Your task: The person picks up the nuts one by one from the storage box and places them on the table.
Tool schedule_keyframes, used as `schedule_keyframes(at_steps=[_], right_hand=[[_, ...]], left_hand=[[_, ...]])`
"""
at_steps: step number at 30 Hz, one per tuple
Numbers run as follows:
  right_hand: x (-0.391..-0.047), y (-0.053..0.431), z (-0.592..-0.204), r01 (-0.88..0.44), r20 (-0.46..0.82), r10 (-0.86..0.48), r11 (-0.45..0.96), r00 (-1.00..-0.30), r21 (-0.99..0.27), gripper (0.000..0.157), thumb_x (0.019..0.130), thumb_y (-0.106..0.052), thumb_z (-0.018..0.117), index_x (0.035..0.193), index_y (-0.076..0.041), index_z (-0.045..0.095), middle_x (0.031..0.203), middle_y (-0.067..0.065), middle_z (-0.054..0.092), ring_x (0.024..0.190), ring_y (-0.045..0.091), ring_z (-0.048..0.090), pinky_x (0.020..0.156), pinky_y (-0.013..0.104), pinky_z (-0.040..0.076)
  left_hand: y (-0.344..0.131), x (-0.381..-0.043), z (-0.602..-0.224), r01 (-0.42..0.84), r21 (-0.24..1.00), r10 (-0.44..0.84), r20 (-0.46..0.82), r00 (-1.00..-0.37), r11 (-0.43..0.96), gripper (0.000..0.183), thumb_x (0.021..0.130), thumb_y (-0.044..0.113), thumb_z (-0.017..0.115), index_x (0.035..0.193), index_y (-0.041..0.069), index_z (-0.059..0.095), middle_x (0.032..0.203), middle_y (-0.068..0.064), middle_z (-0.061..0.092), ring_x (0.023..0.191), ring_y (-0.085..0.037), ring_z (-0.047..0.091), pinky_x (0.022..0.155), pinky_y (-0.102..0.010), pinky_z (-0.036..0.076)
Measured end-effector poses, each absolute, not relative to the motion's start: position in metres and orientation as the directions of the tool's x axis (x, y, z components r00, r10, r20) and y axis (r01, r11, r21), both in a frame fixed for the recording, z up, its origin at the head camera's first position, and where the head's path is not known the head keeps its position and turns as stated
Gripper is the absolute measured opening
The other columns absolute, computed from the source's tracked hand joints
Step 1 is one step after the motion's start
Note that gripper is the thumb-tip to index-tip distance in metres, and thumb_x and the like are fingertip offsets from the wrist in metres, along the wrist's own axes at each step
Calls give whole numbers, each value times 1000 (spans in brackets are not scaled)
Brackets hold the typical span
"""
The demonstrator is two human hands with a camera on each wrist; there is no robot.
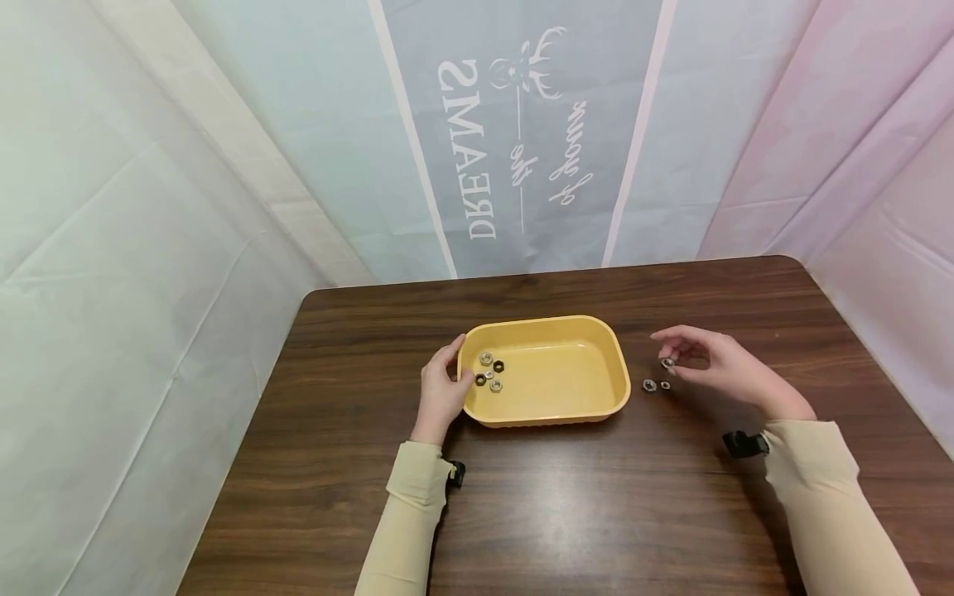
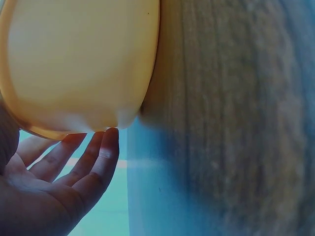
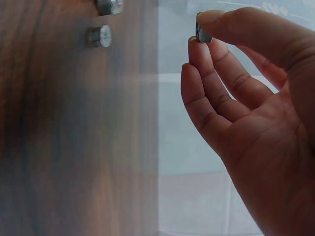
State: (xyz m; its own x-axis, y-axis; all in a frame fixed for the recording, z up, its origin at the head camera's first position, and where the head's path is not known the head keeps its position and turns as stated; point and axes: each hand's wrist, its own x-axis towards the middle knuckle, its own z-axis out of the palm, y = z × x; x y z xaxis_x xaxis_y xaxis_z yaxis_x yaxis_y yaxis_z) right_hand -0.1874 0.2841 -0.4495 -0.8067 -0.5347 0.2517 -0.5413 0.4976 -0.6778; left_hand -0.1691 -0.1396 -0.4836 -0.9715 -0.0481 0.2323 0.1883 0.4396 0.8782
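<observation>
My left hand [image 1: 440,393] grips the left end of a yellow plastic tray [image 1: 562,377], its thumb over the rim and its fingers along the outside wall. Inside the tray, near that thumb, lie silver hex nuts [image 1: 496,386] and two black nuts [image 1: 498,366]. To the right of the tray, my right hand [image 1: 723,368] pinches a silver nut [image 3: 203,33] between thumb and fingers, just above the table. Close below it, a larger silver nut [image 1: 650,386] and a smaller nut [image 1: 666,386] lie on the wood.
The dark wood-grain table [image 1: 551,505] has rounded far corners. A printed cloth [image 1: 537,149] hangs behind its far edge, and pale sheets [image 1: 134,290] stand at the left and right sides. Black straps [image 1: 745,444] are on both wrists.
</observation>
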Motion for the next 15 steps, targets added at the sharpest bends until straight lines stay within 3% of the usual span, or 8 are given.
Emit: schedule_keyframes(at_steps=[15], right_hand=[[-185, 303, -473, -532, 243, -526, 513, -815, -673, 48, 76, 11, 72, 122, 2, 58, 93, 3, 63, 84, 16, 59, 74, 18, 47]], left_hand=[[-139, -168, -483, 178, 877, -51, 224, -973, 446, 60, 80, -10, 57, 137, 8, 54, 121, -11, 60, 99, -28, 58, 65, -26, 52]])
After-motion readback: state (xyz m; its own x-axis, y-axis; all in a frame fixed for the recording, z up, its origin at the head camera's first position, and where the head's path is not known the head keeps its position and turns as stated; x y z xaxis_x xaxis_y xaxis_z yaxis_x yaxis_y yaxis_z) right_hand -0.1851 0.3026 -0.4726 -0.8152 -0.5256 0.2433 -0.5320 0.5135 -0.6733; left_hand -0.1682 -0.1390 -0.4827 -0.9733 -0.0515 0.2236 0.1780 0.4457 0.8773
